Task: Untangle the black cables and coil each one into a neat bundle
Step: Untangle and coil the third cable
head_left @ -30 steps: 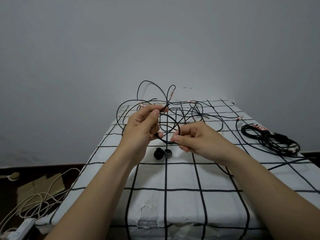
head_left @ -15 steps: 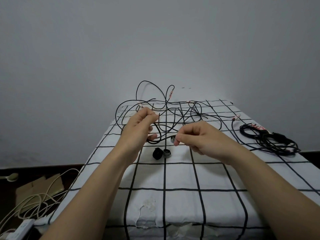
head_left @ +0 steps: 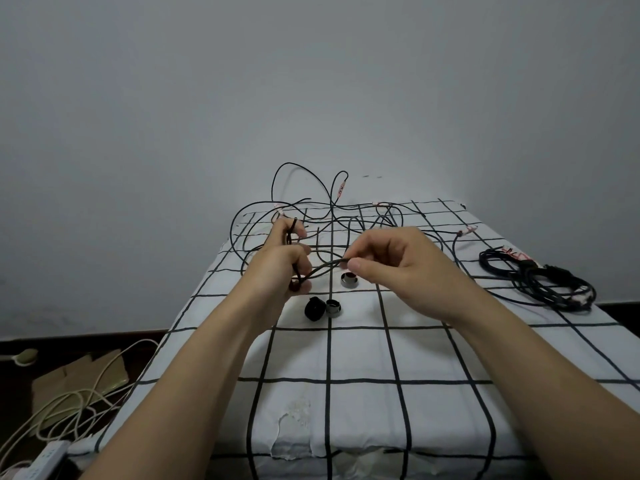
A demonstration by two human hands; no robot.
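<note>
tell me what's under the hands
A black roll and silvery ring lie on the checked cloth below the left hand and right hand; a second ring by the right thumb. Cloth beneath the forearms is hidden.

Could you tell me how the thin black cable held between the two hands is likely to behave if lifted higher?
Probably springy, not limp: the tangle's loops stand in arcs above the cloth. The black cable bows gently between the left hand and right hand, so it seems light. Lifting it would likely drag neighbours, since strands cross.
</note>
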